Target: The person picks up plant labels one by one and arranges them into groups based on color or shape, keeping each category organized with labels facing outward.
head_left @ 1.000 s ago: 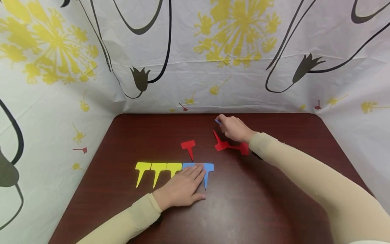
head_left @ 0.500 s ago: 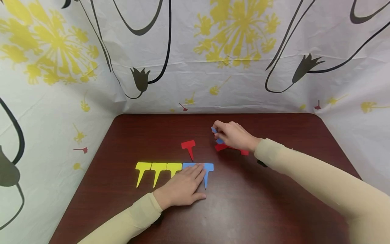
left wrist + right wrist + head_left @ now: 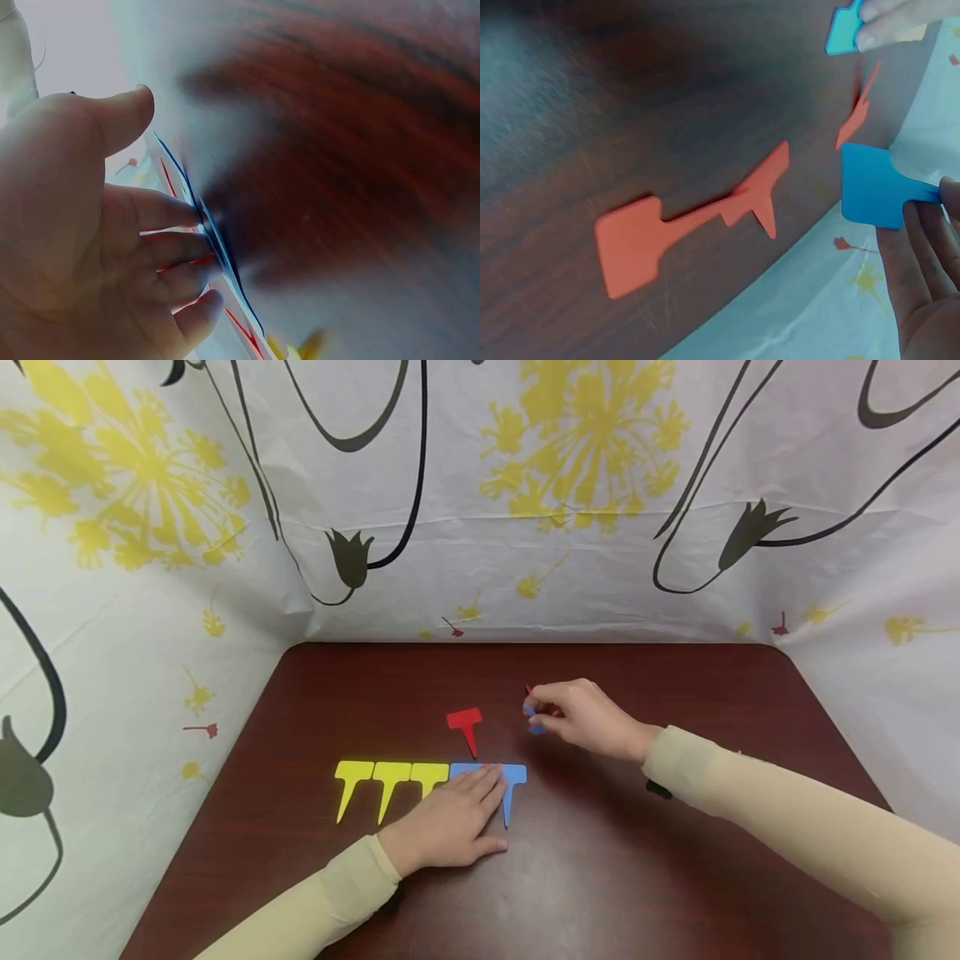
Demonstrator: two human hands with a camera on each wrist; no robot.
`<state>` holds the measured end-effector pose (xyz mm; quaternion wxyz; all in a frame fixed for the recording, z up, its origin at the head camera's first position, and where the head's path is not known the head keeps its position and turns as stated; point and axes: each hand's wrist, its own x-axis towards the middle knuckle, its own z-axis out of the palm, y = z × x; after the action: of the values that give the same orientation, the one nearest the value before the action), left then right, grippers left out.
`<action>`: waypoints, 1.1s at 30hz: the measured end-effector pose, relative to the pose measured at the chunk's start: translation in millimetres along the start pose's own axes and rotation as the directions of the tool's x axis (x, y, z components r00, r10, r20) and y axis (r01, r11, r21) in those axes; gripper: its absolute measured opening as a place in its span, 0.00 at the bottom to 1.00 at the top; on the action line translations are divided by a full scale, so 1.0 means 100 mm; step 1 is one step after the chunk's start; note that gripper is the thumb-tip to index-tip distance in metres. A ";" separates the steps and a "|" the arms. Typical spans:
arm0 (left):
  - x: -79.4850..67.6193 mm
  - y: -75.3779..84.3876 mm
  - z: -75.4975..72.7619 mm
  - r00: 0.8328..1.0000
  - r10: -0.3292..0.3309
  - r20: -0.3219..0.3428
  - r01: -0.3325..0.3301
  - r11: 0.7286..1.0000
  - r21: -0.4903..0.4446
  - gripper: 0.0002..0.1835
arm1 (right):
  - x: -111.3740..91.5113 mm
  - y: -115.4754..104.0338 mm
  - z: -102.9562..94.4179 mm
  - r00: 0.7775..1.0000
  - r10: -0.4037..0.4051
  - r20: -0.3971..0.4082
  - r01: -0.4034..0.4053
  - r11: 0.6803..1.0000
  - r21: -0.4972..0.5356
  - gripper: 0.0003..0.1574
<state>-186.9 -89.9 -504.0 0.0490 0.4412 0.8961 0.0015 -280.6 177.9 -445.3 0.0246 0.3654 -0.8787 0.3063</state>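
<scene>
My left hand point(image 3: 446, 818) lies flat with straight fingers on the blue T-shaped plant labels point(image 3: 513, 774), covering part of them and of the nearest yellow plant label point(image 3: 429, 772). Their heads line up in a row with two other yellow labels point(image 3: 354, 771). My right hand point(image 3: 588, 717) is raised above the table. Its thumb and fingers pinch another blue plant label point(image 3: 871, 186) by the stem, head outward, as the right wrist view shows. Two red plant labels, one point(image 3: 630, 251) overlapping the other point(image 3: 761, 184), lie below this hand, mostly hidden in the head view.
A single red plant label point(image 3: 466, 720) lies just behind the row, stem toward me. The dark wooden table point(image 3: 637, 860) ends at the back against a white patterned curtain point(image 3: 450, 560), which also hangs along both sides.
The right hand has come from the table's back toward me, carrying the blue plant label, which has turned in its fingers. My left hand has stayed in place.
</scene>
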 end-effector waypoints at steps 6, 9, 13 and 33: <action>0.00 -0.01 0.01 1.000 -0.001 -0.003 0.001 1.000 -0.003 0.44 | -0.14 0.01 0.06 0.999 -0.022 -0.032 0.021 0.999 -0.037 0.14; 0.00 0.00 0.01 1.000 -0.007 -0.002 0.007 1.000 -0.008 0.43 | -0.21 0.02 0.09 0.999 -0.037 -0.024 0.035 0.998 -0.047 0.13; 0.00 0.01 0.01 1.000 -0.016 0.002 0.016 1.000 -0.014 0.43 | -0.29 0.03 0.13 0.999 -0.051 -0.016 0.051 0.998 -0.044 0.12; 0.00 0.01 0.07 1.000 -0.016 0.001 0.015 1.000 0.013 0.43 | -0.65 0.08 0.44 0.878 -0.472 0.078 0.477 0.849 -0.226 0.12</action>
<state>-185.8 -89.9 -510.5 0.0467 0.4345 0.8994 -0.0047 -230.3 198.2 -502.0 0.1344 0.5684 -0.7917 0.1793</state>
